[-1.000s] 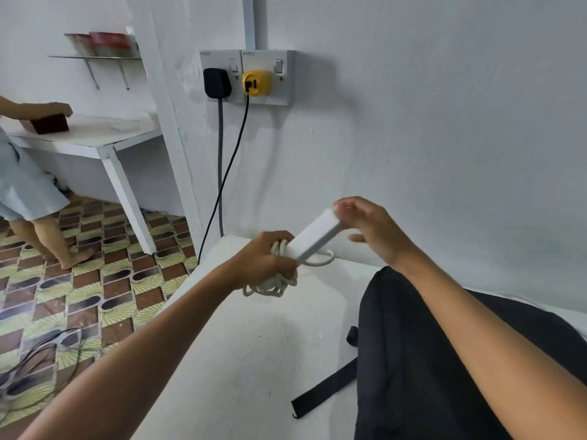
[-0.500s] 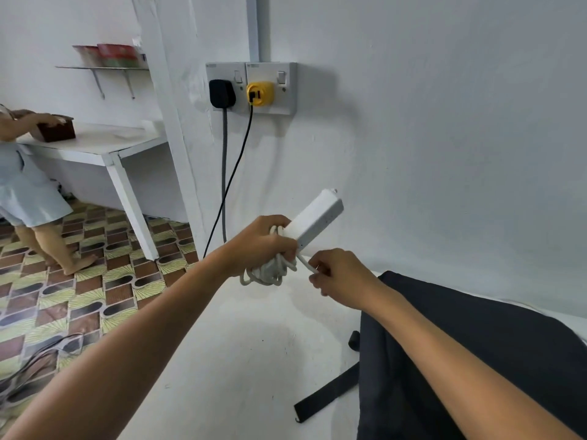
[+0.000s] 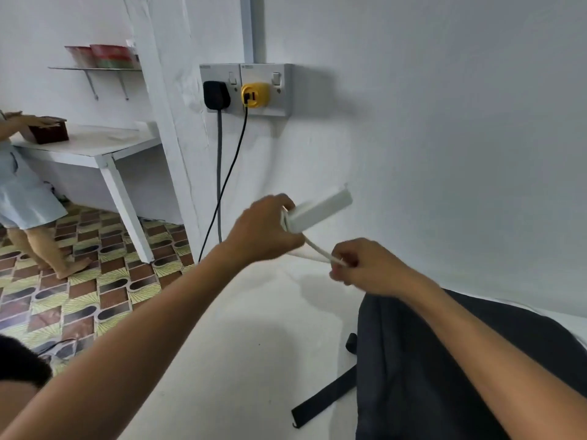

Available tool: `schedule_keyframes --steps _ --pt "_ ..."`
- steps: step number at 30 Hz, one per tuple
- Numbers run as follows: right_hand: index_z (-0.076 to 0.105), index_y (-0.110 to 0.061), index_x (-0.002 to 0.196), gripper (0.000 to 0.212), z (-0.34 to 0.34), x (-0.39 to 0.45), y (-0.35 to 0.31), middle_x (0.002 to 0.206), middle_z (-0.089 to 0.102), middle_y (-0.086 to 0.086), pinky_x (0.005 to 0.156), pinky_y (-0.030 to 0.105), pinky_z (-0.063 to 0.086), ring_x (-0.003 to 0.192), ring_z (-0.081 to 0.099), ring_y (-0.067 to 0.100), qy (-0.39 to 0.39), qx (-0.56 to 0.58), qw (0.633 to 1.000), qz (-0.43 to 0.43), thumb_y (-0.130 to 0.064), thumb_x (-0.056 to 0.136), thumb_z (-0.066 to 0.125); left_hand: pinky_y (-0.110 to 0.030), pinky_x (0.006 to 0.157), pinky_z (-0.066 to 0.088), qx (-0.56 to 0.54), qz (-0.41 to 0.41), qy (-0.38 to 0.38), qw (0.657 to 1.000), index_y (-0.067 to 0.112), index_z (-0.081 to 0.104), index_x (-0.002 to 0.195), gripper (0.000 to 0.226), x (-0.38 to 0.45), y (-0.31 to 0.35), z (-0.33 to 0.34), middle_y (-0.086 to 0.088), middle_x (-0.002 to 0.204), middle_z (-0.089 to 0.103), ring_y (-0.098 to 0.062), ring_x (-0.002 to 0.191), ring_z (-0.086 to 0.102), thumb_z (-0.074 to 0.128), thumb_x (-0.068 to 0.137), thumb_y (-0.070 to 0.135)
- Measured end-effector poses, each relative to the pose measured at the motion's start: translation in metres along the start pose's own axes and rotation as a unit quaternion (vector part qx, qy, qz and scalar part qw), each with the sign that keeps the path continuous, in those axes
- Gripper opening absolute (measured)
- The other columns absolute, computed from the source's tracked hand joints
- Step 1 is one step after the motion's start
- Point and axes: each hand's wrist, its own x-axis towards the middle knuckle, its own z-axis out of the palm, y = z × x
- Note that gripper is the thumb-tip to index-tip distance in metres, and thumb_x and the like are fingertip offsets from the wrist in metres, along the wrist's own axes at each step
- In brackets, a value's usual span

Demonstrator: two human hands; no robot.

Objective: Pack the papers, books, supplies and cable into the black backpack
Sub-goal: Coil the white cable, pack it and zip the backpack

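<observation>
A white tabletop (image 3: 241, 360) set against a white wall (image 3: 444, 138) fills the lower part of the view. Nearest, at the lower right, a black backpack (image 3: 444, 376) lies on this surface, with one black strap (image 3: 324, 398) trailing off its left side across the white top. Above the bag's upper edge, the right hand (image 3: 365, 268) is held with its fingers curled, pinching a stretch of white cable (image 3: 317, 250). The cable is drawn taut up and to the left to a white power strip (image 3: 320, 211), which is gripped at its lower end by the left hand (image 3: 263, 230), fingers wrapped round it; the strip's free end is tilted up to the right, clear of the table. Farther back, a double wall socket (image 3: 279, 106) is fitted with a black plug (image 3: 216, 95) and a yellow plug (image 3: 254, 95), each with a dark cord hanging down. At the far left, a white side table (image 3: 95, 147) stands on a patterned tile floor (image 3: 79, 281), where another person (image 3: 22, 192) is partly seen with a hand on a dark red box (image 3: 50, 133). A small wall shelf (image 3: 95, 69) is mounted above.
</observation>
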Motion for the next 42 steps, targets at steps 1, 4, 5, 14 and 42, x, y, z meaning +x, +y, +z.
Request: schedule_keyframes --steps 1,4,5,14,42 --pt "0.064 -0.022 0.072 0.014 -0.008 0.002 0.011 0.066 0.061 -0.005 0.071 0.030 0.045 0.063 0.059 0.012 -0.004 0.071 0.997 0.002 -0.025 0.085 0.064 -0.031 0.071 0.044 0.006 0.005 0.018 1.000 0.020 0.058 0.110 0.047 0.004 0.001 -0.005 0.001 0.097 0.057 -0.022 0.085 0.056 0.073 0.066 0.027" --pt "0.068 -0.008 0.072 0.028 -0.031 0.012 0.034 0.062 0.057 0.000 0.057 0.025 0.035 0.055 0.047 0.011 0.087 0.062 0.994 0.019 -0.031 0.088 0.065 -0.031 0.072 0.041 0.068 0.039 0.046 0.996 0.020 0.055 0.116 0.052 0.019 0.010 -0.008 0.001 0.103 0.056 -0.023 0.088 0.055 0.071 0.066 0.029" --pt "0.068 -0.006 0.074 0.030 -0.037 0.016 0.038 0.063 0.056 0.001 0.056 0.025 0.033 0.056 0.045 0.012 0.114 0.047 0.992 0.016 -0.031 0.089 0.064 -0.030 0.071 0.039 0.088 0.046 0.053 0.994 0.020 0.054 0.117 0.054 0.024 0.013 -0.006 0.001 0.105 0.056 -0.025 0.090 0.056 0.071 0.067 0.030" --pt "0.066 -0.025 0.105 0.015 -0.107 0.008 0.037 0.064 0.062 -0.002 0.065 0.029 0.045 0.062 0.059 0.018 0.086 0.001 0.996 -0.002 -0.029 0.093 0.058 -0.031 0.072 0.042 0.074 0.061 0.125 0.988 0.019 0.054 0.118 0.054 0.081 0.053 -0.008 -0.002 0.106 0.054 -0.026 0.089 0.054 0.069 0.067 0.032" --pt "0.070 -0.012 0.066 0.052 -0.329 -0.301 0.145 0.058 0.064 0.005 0.051 0.025 0.042 0.052 0.053 0.012 0.362 -0.100 0.922 0.097 -0.062 0.050 0.075 -0.034 0.069 0.052 -0.064 0.543 -0.020 0.837 0.036 0.004 0.151 0.073 0.026 0.402 0.112 -0.006 0.097 0.057 -0.017 0.070 0.057 0.040 0.092 0.057"
